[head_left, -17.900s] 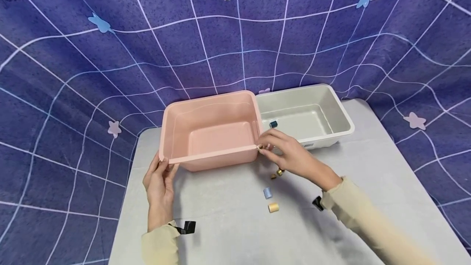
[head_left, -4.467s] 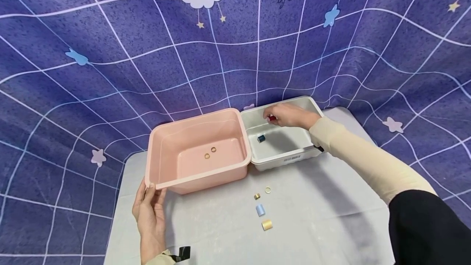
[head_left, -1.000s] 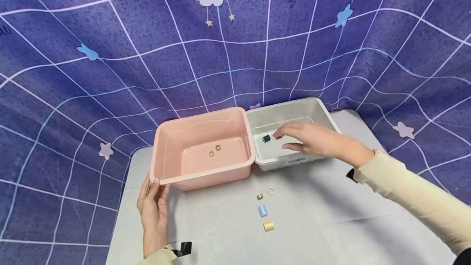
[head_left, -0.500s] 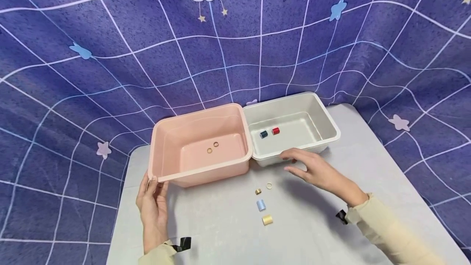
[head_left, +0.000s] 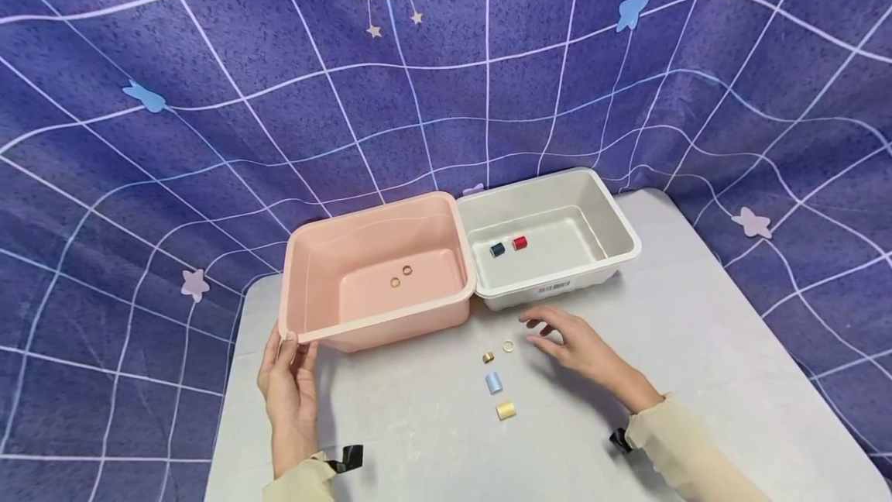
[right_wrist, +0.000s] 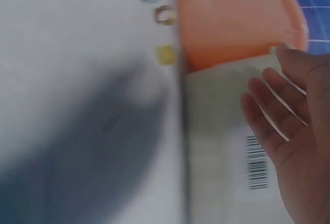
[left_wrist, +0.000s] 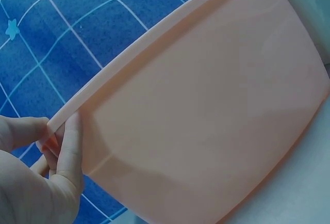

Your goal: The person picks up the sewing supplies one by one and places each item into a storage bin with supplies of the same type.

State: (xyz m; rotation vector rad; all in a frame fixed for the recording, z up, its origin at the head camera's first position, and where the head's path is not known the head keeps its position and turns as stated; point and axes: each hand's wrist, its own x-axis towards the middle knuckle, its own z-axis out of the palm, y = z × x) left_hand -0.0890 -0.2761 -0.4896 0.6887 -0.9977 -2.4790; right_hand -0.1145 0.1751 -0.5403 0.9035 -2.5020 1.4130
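My left hand [head_left: 289, 393] pinches the rim at the near left corner of the pink bin [head_left: 379, 322]; the left wrist view shows thumb and fingers on that rim [left_wrist: 64, 121]. Nothing is in my right hand [head_left: 574, 343], its fingers loosely bent, over the table in front of the grey bin [head_left: 516, 297]. Just left of its fingertips lie a pale gold ring [head_left: 505, 349] and a wider gold ring [head_left: 488, 358]. Nearer me are a light blue thread spool [head_left: 494, 383] and a yellow thread spool [head_left: 506, 410]. Dark teal [head_left: 497, 250] and red [head_left: 519, 242] spools lie inside the grey bin.
Two rings, one [head_left: 396, 283] nearer and another [head_left: 407, 270] farther, lie on the pink bin's floor. Both bins stand side by side at the table's [head_left: 418, 440] back, against a blue-purple patterned curtain [head_left: 279, 99].
Two rings have come into the pink bin since the earliest frame. My right hand has let go of the red spool in the grey bin and drawn back toward the table rings. The left hand keeps its grip.
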